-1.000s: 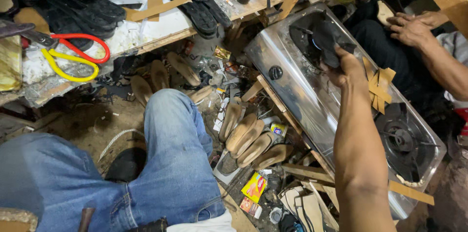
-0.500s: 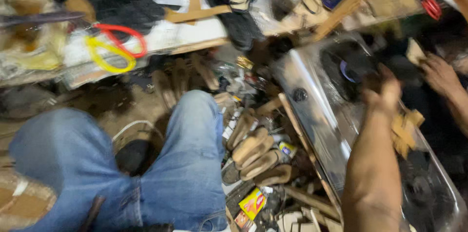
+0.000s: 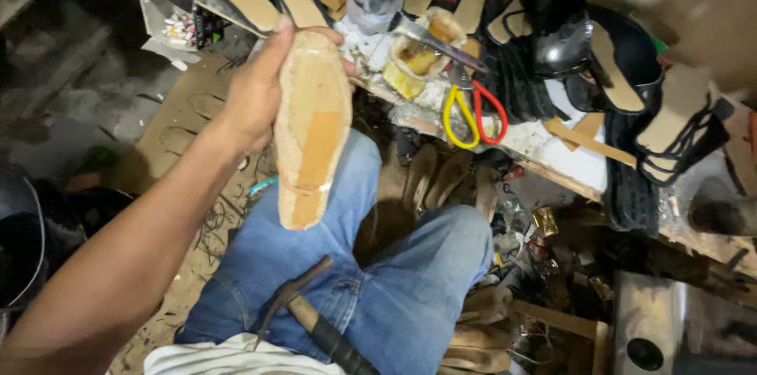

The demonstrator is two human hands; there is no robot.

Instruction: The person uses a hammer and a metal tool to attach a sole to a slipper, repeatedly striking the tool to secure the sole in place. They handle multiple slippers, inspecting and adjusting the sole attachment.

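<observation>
My left hand (image 3: 251, 95) is raised in front of me and grips a tan shoe sole (image 3: 311, 130) by its upper edge, thumb at the top. The sole's rough glued underside faces me, with an orange patch in its middle. It hangs just above my left knee in blue jeans (image 3: 394, 280). My right hand is out of view.
A hammer (image 3: 315, 326) lies across my lap. The low workbench (image 3: 568, 158) ahead carries yellow-and-red scissors (image 3: 473, 115), a glue tin (image 3: 418, 59) and black sandals (image 3: 568, 52). Loose soles (image 3: 441, 178) lie on the floor. A steel stove corner (image 3: 678, 328) sits at bottom right.
The view has swung left, off the stove. My right arm, which reached onto the stove, has left the view. My left hand has come up holding the tan sole.
</observation>
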